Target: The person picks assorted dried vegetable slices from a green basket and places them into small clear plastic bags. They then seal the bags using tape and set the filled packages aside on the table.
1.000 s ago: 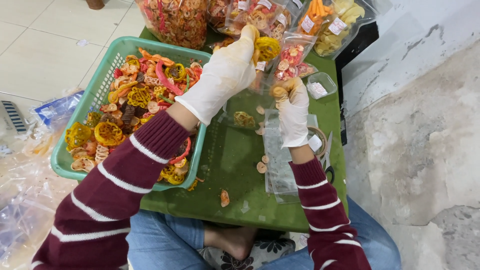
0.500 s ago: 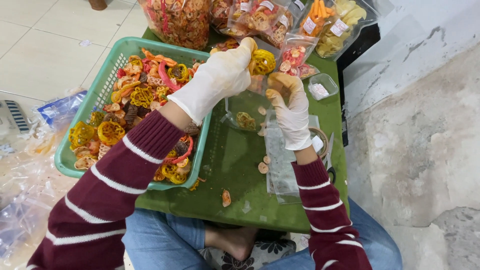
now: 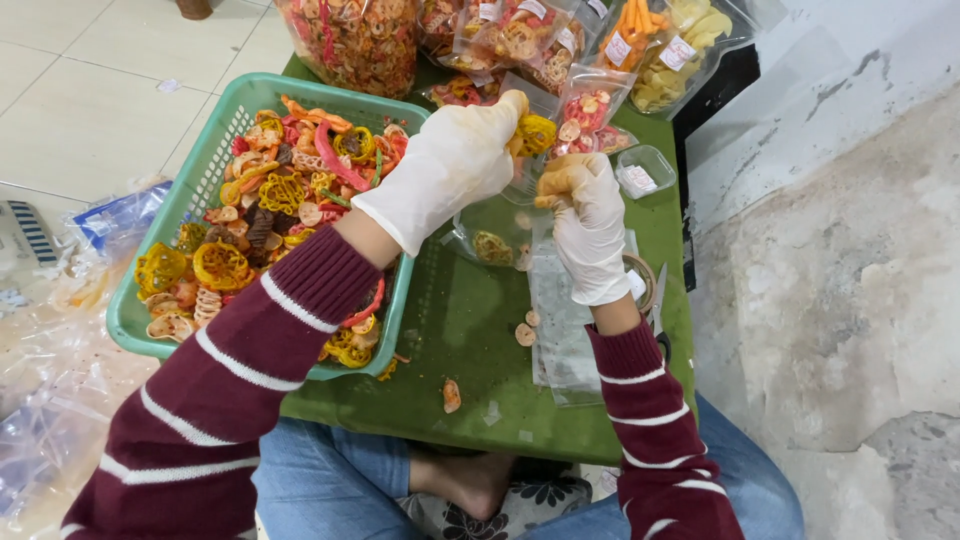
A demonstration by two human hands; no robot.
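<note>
Head view: both my gloved hands over the green table (image 3: 470,340), filling a bag.
Nearest, loose chips (image 3: 525,334) lie on flat empty bags (image 3: 565,330). My right hand (image 3: 590,225) pinches the clear bag (image 3: 495,235) open; my left hand (image 3: 455,165) is closed around a yellow dried slice (image 3: 535,133) just above it. Left sits the green basket (image 3: 150,240); sealed snack packs (image 3: 520,35) beyond.

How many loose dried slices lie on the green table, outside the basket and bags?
3: two slices together beside the flat empty bags, one slice nearer the front edge. Others may hide under the hands.
</note>
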